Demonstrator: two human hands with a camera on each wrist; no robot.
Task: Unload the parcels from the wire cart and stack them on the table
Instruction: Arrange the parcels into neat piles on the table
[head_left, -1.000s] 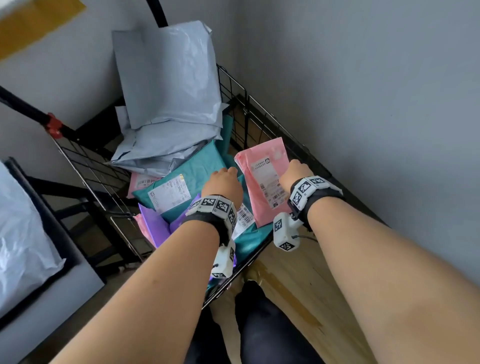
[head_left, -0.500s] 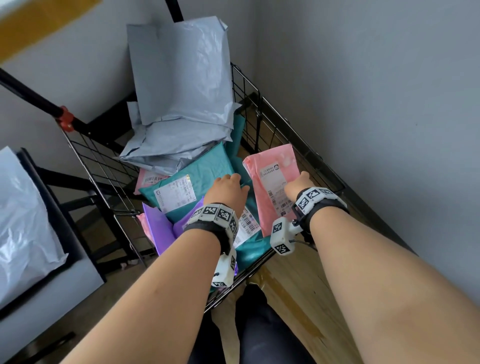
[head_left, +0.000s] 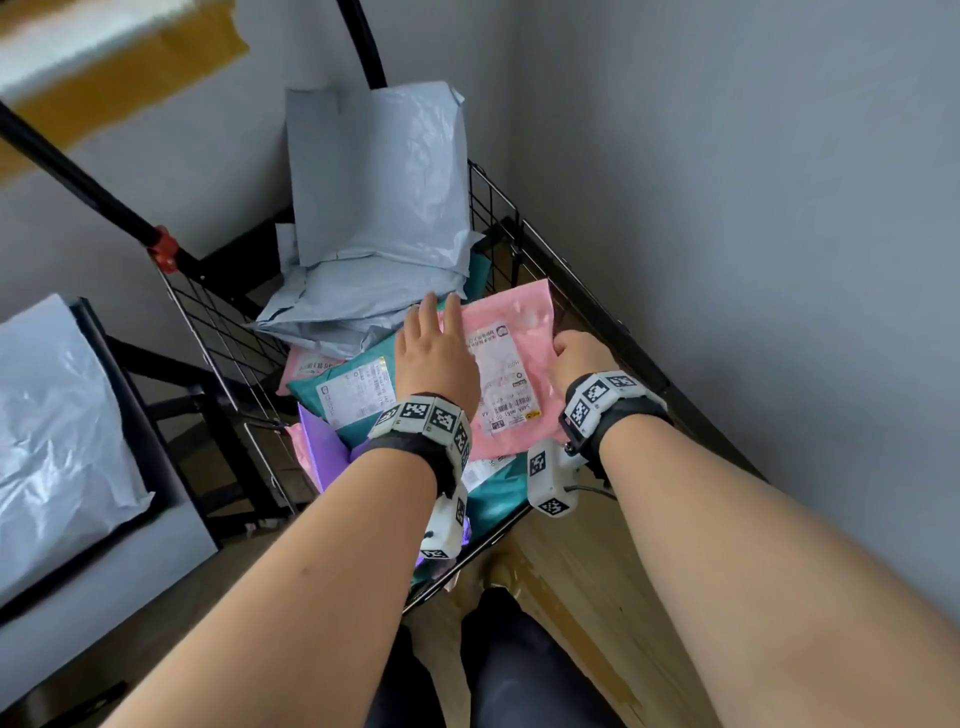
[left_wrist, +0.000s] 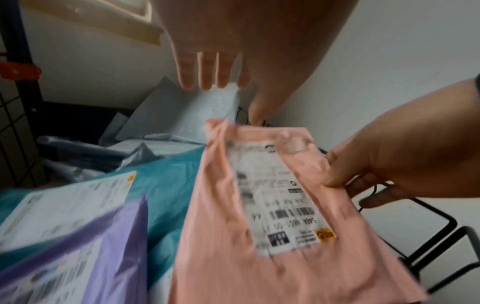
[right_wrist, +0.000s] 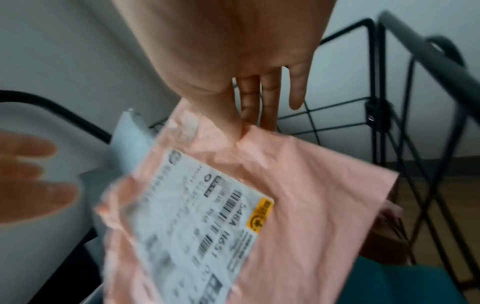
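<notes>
A pink parcel (head_left: 524, 332) with a white label is lifted above the pile in the black wire cart (head_left: 498, 208). My right hand (head_left: 576, 353) pinches its right edge, thumb on top (right_wrist: 233, 123) and fingers under it. My left hand (head_left: 431, 343) hovers flat over the parcel's left side with straight fingers (left_wrist: 207, 76) and holds nothing. Under them lie a teal parcel (head_left: 353, 374), a purple one (head_left: 322, 452) and grey poly bags (head_left: 374, 208). The same pink parcel (left_wrist: 259, 226) fills the left wrist view.
A grey table (head_left: 104, 582) stands at the left with a grey bag (head_left: 52, 426) on it. The wall (head_left: 727, 208) runs close along the cart's right side. A black pole with a red clamp (head_left: 166, 254) crosses behind the cart. Wood floor (head_left: 561, 571) shows below.
My right hand has raised the pink parcel off the pile and turned it flatter. My left hand has left the teal parcel, opened, and reached forward over the pink parcel.
</notes>
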